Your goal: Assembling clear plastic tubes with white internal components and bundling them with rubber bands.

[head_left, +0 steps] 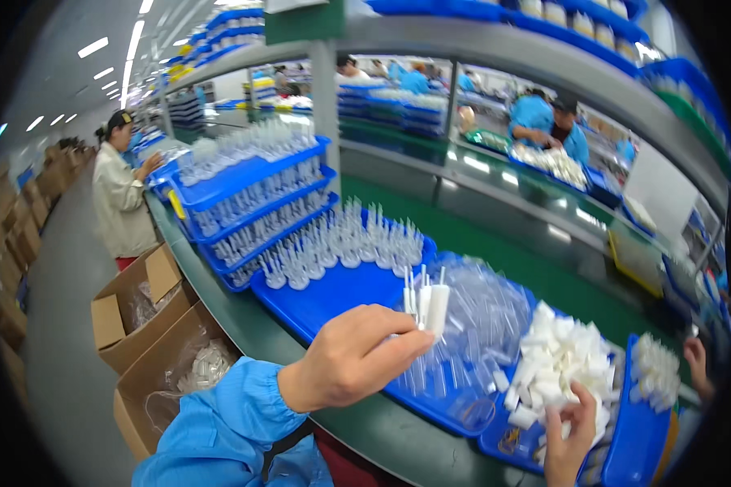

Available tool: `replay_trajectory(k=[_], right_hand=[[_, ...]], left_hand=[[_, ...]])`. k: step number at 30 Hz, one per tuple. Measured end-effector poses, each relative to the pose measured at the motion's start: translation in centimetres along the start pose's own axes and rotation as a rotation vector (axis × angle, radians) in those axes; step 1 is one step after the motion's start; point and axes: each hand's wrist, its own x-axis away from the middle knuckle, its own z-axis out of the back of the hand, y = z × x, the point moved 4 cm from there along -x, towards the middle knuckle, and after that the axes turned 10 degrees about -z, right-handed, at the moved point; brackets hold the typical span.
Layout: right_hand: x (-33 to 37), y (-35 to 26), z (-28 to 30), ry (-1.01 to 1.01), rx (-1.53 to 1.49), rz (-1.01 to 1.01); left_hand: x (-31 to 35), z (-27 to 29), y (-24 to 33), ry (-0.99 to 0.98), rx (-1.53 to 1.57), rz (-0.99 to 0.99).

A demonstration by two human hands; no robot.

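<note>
My left hand (357, 357) is closed in a pinch around a white cylindrical piece (437, 308) with several thin white tubes standing up beside it. It holds them above a blue tray of clear plastic tubes (483, 304). My right hand (570, 434), thumb and fingers apart, reaches in at the near edge of a heap of white cylindrical pieces (562, 357); nothing shows between its fingers. To the left, a blue tray (296, 304) bears rows of clear, round-based parts with upright stems (345, 239).
Stacked blue trays (252, 199) of similar parts rise at the left. Cardboard boxes (134, 296) stand beside the green bench. A narrow blue tray (625, 442) and another person's hand (697, 365) are at right. A shelf (495, 40) runs overhead; a person (120, 191) stands far left.
</note>
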Motion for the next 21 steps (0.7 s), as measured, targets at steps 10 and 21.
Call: replay_trajectory(k=[10, 21], right_hand=[[4.6, -1.2, -2.8, -0.168, -0.768, -0.513], [6.0, -1.6, -0.5, -0.157, -0.387, -0.363]], left_hand=[[2.5, -6.4, 8.8, -0.314, 0.398, -0.083], [2.2, -8.7, 12.4, -0.424, 0.515, -0.137]])
